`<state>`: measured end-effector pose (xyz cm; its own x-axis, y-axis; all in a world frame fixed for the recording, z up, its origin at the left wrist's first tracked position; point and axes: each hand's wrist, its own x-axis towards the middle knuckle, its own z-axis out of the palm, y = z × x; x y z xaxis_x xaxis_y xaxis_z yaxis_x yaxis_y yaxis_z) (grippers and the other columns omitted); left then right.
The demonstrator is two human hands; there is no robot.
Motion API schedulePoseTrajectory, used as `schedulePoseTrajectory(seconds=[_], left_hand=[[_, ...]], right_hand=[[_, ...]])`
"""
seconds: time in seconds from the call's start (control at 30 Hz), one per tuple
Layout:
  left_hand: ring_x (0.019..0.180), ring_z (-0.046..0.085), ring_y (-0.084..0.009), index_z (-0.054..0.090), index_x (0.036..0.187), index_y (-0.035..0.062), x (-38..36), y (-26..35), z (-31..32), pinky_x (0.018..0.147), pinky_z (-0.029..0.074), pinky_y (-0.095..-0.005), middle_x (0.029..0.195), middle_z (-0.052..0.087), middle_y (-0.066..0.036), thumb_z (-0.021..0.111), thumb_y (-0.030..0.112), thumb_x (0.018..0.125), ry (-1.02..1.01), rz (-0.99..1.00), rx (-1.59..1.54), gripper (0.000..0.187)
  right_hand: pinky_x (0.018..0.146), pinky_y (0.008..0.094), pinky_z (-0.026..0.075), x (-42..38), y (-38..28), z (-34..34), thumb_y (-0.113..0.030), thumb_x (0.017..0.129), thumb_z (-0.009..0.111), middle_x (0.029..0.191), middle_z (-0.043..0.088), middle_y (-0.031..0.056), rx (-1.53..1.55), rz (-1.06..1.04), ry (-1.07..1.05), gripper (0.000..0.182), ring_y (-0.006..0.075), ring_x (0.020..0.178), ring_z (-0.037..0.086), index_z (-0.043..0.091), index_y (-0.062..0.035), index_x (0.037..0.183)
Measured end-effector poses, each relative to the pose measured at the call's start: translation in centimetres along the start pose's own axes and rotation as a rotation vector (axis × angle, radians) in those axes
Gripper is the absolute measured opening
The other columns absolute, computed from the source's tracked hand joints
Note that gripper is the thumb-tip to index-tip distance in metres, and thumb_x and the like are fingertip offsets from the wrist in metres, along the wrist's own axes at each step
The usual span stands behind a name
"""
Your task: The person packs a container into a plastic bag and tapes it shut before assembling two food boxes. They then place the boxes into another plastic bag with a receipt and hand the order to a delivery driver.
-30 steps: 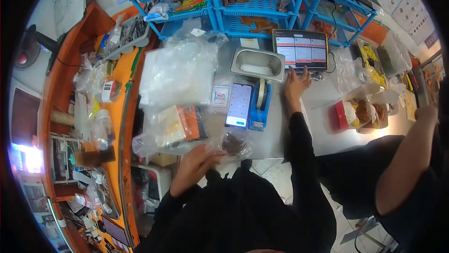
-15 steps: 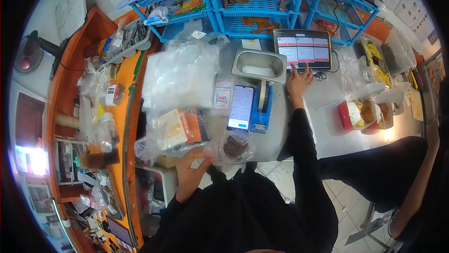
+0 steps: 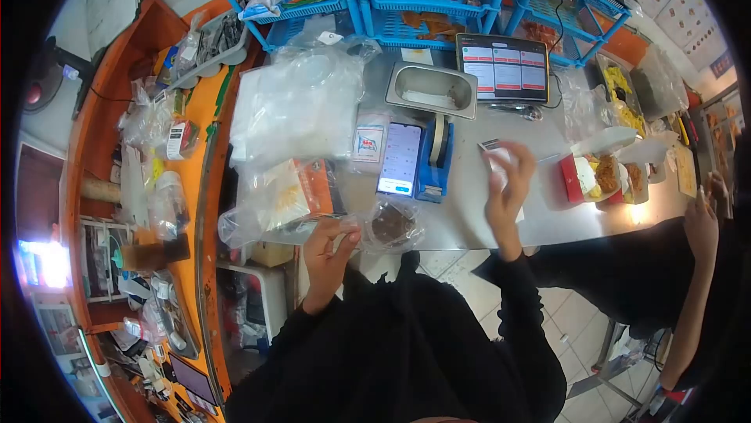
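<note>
your left hand: thumb and fingers pinched on the gathered edge of the clear bag, which holds something dark brown and lies at the near edge of the metal counter, below the phone. your right hand: raised at the counter, fingers bent and partly spread by a white slip; slightly blurred, cannot tell whether they grip it. tape dispenser just beside the phone, on its right. steel tray beyond it, lit tablet next to that. open food boxes right of your right hand; a co-worker's hand farther right, well apart from yours.
</note>
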<state>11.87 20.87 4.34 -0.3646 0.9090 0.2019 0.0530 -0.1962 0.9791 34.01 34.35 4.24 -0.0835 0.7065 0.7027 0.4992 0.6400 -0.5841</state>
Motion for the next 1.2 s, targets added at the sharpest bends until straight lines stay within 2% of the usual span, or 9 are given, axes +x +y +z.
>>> schedulePoseTrajectory(seconds=[0.17, 0.43, 0.5, 0.53, 0.7, 0.87, 1.1, 1.17, 1.2], left_hand=[[0.072, 0.048, -0.0114, 0.057, 0.081, -0.0012, -0.1, 0.0, 0.3, 0.064, 0.037, -0.0198, 0.078, 0.052, -0.006, 0.058, -0.002, 0.070, -0.017, 0.030, 0.024, 0.011], [0.075, 0.050, -0.0138, 0.054, 0.081, 0.0001, 0.0, -1.3, -1.5, 0.070, 0.038, -0.0233, 0.086, 0.053, -0.008, 0.055, 0.001, 0.072, 0.009, 0.175, 0.295, 0.009], [0.078, 0.052, -0.0167, 0.048, 0.085, 0.0020, 0.7, -1.2, -0.3, 0.084, 0.035, -0.0323, 0.093, 0.051, -0.009, 0.049, 0.001, 0.076, 0.024, 0.251, -0.086, 0.009], [0.082, 0.052, -0.0188, 0.043, 0.088, 0.0036, 0.6, -2.4, -1.2, 0.093, 0.026, -0.0416, 0.093, 0.048, -0.010, 0.044, 0.001, 0.079, -0.061, 0.129, -0.116, 0.009], [0.077, 0.052, -0.0154, 0.042, 0.096, 0.0031, 1.5, -3.6, 0.7, 0.087, 0.034, -0.0358, 0.084, 0.044, -0.007, 0.050, 0.002, 0.077, -0.220, 0.187, -0.332, 0.021], [0.068, 0.047, -0.0106, 0.037, 0.115, 0.0034, 2.3, -1.7, 1.6, 0.065, 0.041, -0.0247, 0.096, 0.037, -0.007, 0.064, 0.003, 0.065, -0.541, 0.086, 0.053, 0.057], [0.068, 0.048, -0.0093, 0.041, 0.111, 0.0015, 2.9, -2.9, 1.4, 0.064, 0.041, -0.0252, 0.083, 0.045, -0.005, 0.062, 0.004, 0.068, -0.665, 0.330, 0.254, 0.048], [0.073, 0.050, -0.0087, 0.047, 0.098, -0.0004, 2.9, -2.0, 1.1, 0.066, 0.042, -0.0248, 0.077, 0.048, -0.004, 0.057, 0.002, 0.072, -0.621, -0.307, -0.192, 0.028], [0.073, 0.050, -0.0087, 0.047, 0.098, -0.0004, 2.8, -2.2, 0.9, 0.066, 0.042, -0.0248, 0.077, 0.048, -0.004, 0.057, 0.002, 0.072, -0.625, -0.312, -0.188, 0.028]], right_hand=[[0.078, 0.0361, 0.030, -2.4, -5.3, 1.4, -0.026, 0.070, 0.057, 0.097, 0.050, 0.0065, 0.257, -0.365, -0.549, 0.020, 0.0238, 0.091, 0.041, 0.060, -0.0126, 0.084], [0.068, 0.0352, 0.031, -1.4, -5.3, 0.4, -0.033, 0.059, 0.065, 0.077, 0.047, 0.0054, -0.495, -0.285, -0.921, 0.038, 0.0199, 0.077, 0.042, 0.054, -0.0133, 0.090], [0.067, 0.0339, 0.034, -0.4, -5.3, -0.4, -0.028, 0.060, 0.065, 0.075, 0.049, 0.0055, -0.448, -0.348, -0.890, 0.030, 0.0203, 0.077, 0.045, 0.055, -0.0111, 0.083], [0.065, 0.0325, 0.037, 0.3, -5.4, -0.8, -0.023, 0.060, 0.065, 0.074, 0.051, 0.0056, -0.402, -0.414, -0.859, 0.023, 0.0207, 0.076, 0.047, 0.055, -0.0089, 0.076], [0.059, 0.0326, 0.041, 3.1, -6.3, -2.4, -0.010, 0.061, 0.063, 0.071, 0.052, 0.0057, -0.030, -0.314, -0.946, 0.014, 0.0221, 0.069, 0.051, 0.053, -0.0061, 0.070], [0.060, 0.0324, 0.042, 3.9, -8.0, -2.3, -0.006, 0.062, 0.058, 0.072, 0.053, 0.0055, 0.028, -0.327, -0.919, 0.010, 0.0225, 0.071, 0.052, 0.053, -0.0056, 0.070], [0.065, 0.0292, 0.041, 0.2, -9.1, 2.1, -0.007, 0.063, 0.058, 0.076, 0.053, 0.0027, 0.182, -0.619, -0.618, 0.016, 0.0180, 0.078, 0.050, 0.057, -0.0064, 0.078], [0.060, 0.0279, 0.042, -0.7, -8.9, 2.9, -0.005, 0.065, 0.059, 0.075, 0.053, 0.0028, 0.369, -0.033, -0.472, 0.019, 0.0185, 0.075, 0.051, 0.057, -0.0059, 0.084], [0.060, 0.0279, 0.042, -1.0, -8.3, 2.7, -0.005, 0.065, 0.059, 0.075, 0.053, 0.0028, 0.371, -0.027, -0.469, 0.019, 0.0185, 0.075, 0.051, 0.057, -0.0059, 0.084]])
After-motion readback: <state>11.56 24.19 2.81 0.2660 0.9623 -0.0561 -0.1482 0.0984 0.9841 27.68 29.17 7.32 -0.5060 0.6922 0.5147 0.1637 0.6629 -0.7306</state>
